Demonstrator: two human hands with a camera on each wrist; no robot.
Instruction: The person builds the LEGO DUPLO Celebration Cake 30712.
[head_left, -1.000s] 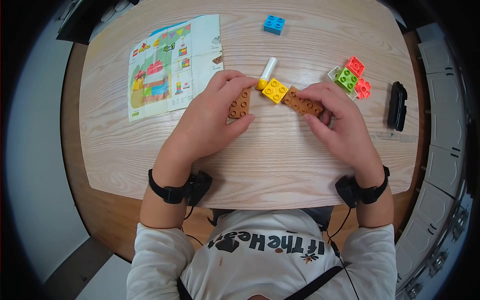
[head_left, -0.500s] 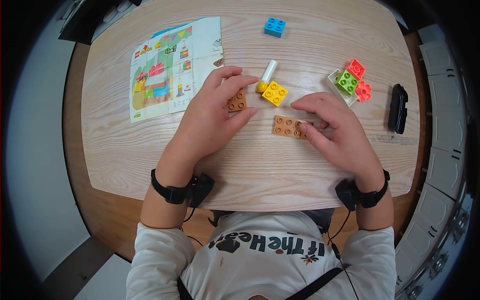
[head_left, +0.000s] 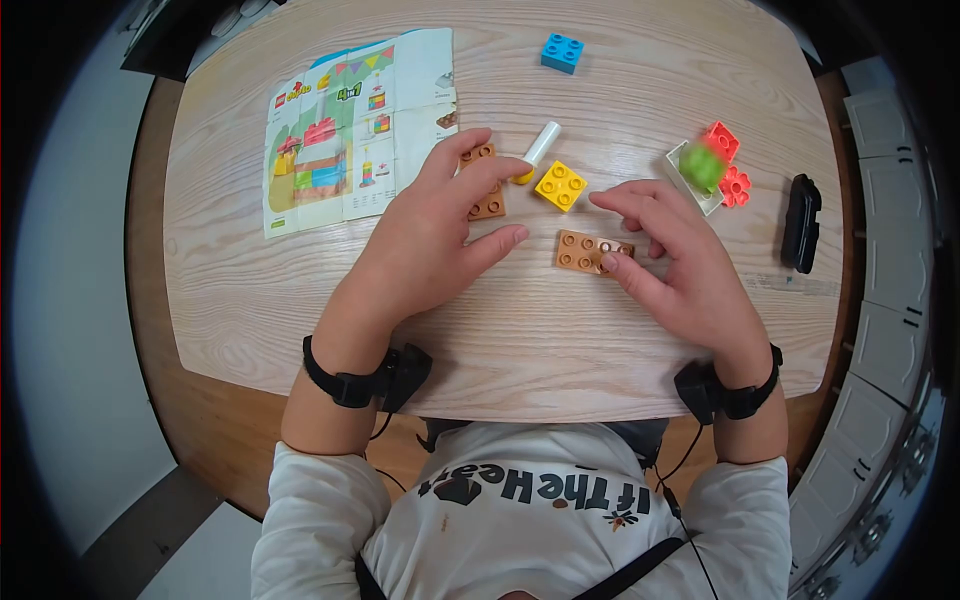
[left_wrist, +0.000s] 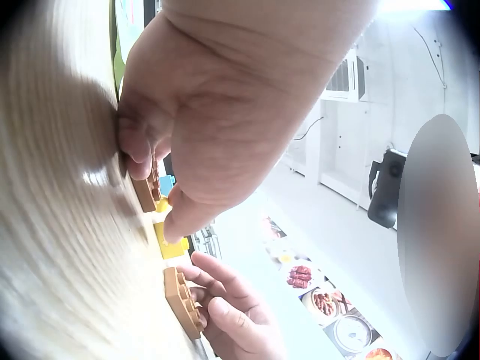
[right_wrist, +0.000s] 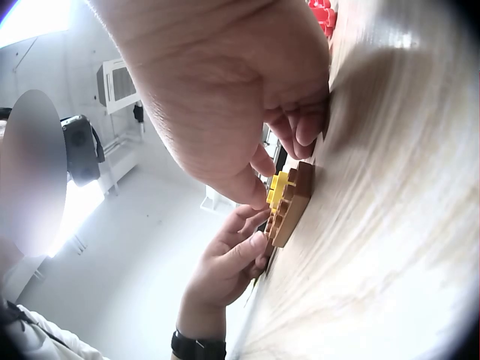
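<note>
In the head view a brown eight-stud toy brick lies partly hidden beneath the fingers of my left hand, whose thumb points out apart from it. My right hand hovers by a second brown brick; the thumb tip overlaps its right end, while the index finger stretches beyond it. That brick lies studs up on the wood in the right wrist view, brown brick close under the thumb. Between the hands sit a yellow square brick and a white stick with a yellow end.
A creased instruction sheet lies at the left. Farther back is a blue brick. To the right are a green brick on a pale piece, a red brick, a red flower piece and a black case.
The right brown brick has come away from the yellow brick, toward me, and turned straighter; my right hand's grip has loosened. Under my left hand, the other brown brick has shifted slightly away from me.
</note>
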